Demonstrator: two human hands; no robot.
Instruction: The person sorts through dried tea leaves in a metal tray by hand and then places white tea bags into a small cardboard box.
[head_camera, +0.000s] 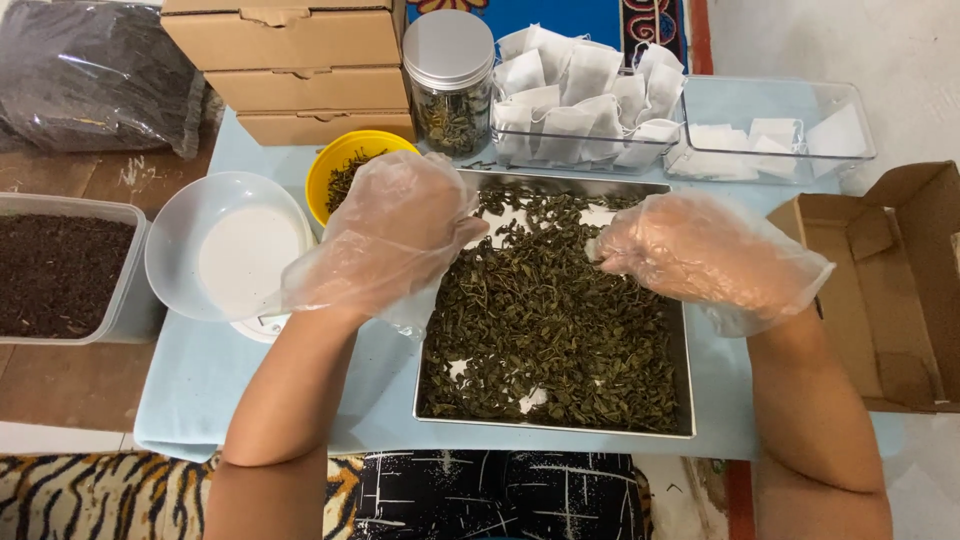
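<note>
A square steel tray (686, 380) lies in front of me, covered with dried green tea leaves (550, 330). Both hands wear loose clear plastic gloves. My left hand (395, 235) hovers over the tray's left rim, fingers curled and pointing right toward the leaves. My right hand (700, 250) hangs over the tray's upper right part, fingertips bunched near the leaves; whether they pinch any leaves is unclear. A yellow bowl (345, 160) with some leaves sits just behind my left hand.
A clear bowl on a white scale (215, 245) stands at left, beside a tub of dark tea (60, 270). Behind are a lidded jar (450, 80), bins of white tea bags (580, 100) (770, 135) and stacked cardboard boxes (300, 70). An open box (880, 290) sits right.
</note>
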